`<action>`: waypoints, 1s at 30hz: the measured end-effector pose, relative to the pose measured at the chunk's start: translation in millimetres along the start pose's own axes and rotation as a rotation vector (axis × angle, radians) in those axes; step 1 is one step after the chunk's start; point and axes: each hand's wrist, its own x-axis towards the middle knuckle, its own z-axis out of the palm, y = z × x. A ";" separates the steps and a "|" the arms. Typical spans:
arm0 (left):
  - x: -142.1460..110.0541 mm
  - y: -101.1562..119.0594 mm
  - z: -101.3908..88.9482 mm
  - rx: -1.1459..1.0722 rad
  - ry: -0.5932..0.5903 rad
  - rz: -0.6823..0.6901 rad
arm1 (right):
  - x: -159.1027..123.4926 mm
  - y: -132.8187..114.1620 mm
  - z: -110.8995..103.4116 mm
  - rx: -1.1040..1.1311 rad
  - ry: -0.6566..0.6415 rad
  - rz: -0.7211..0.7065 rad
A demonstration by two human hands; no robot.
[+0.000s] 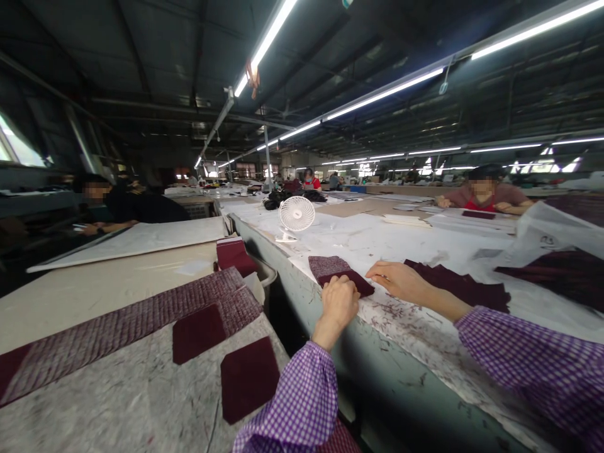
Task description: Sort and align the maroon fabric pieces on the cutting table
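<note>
A small maroon fabric piece [328,267], part speckled and part plain, lies at the edge of the white-covered table. My left hand [340,301] is on its near side, fingers curled over the edge of the cloth. Just right of it, my right hand [401,280] has thumb and forefinger pinched together near the fabric's right corner. Whatever is in that pinch, if anything, is too small to make out. Beyond my right wrist lies a pile of dark maroon pieces [460,284] with jagged edges.
A white fan [296,214] stands behind the fabric. On the lower left table are a long speckled strip [127,327] and plain maroon panels [250,379]. A gap separates the tables. Plastic sheeting [554,242] lies at right. Co-workers sit left and across.
</note>
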 end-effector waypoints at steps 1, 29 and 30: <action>1.3 0.1 0.1 -0.040 0.008 -0.041 | 0.2 -0.2 -1.7 0.021 0.014 0.011; 10.9 -91.2 -37.3 -0.928 0.626 -0.621 | 16.1 -7.8 41.2 0.005 -0.082 -0.131; 7.4 -101.3 -46.9 -0.913 0.658 -0.629 | 16.1 -9.1 40.6 0.004 -0.088 -0.126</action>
